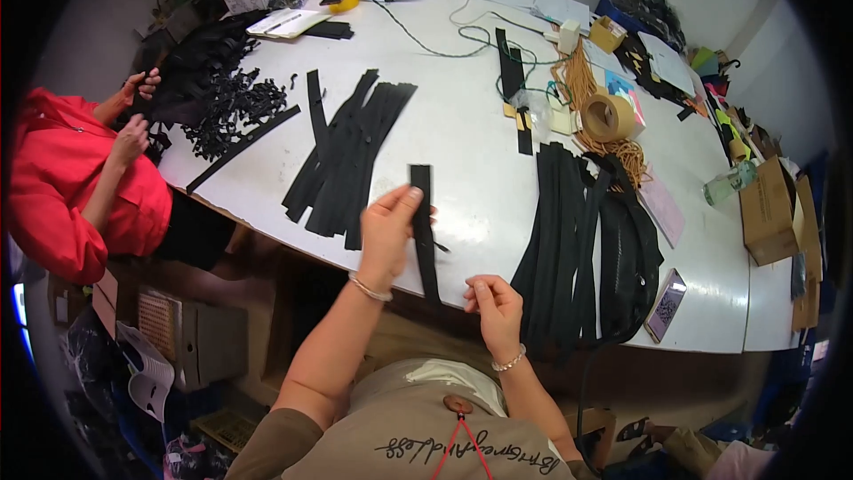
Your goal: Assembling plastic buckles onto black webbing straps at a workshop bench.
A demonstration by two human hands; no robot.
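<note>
My left hand (391, 229) pinches a black zipper (423, 244) near its upper end, and the strip hangs down over the table's front edge. A small pull sticks out from the strip's side. To its right, my right hand (496, 307) is apart from the zipper, its fingers curled and pressed together; whatever they may hold is too small to make out. A fanned pile of black zippers (351, 156) lies to the left of my hands. More long black zippers (555, 240) are stacked just right of my right hand, beside a black bag (626, 258).
A person in red (89, 182) works at the left by a heap of small black pieces (240, 107). At the right are a tape roll (608, 117), a phone (665, 305), a bottle (730, 183) and a cardboard box (769, 218). A cord (418, 46) crosses the far table.
</note>
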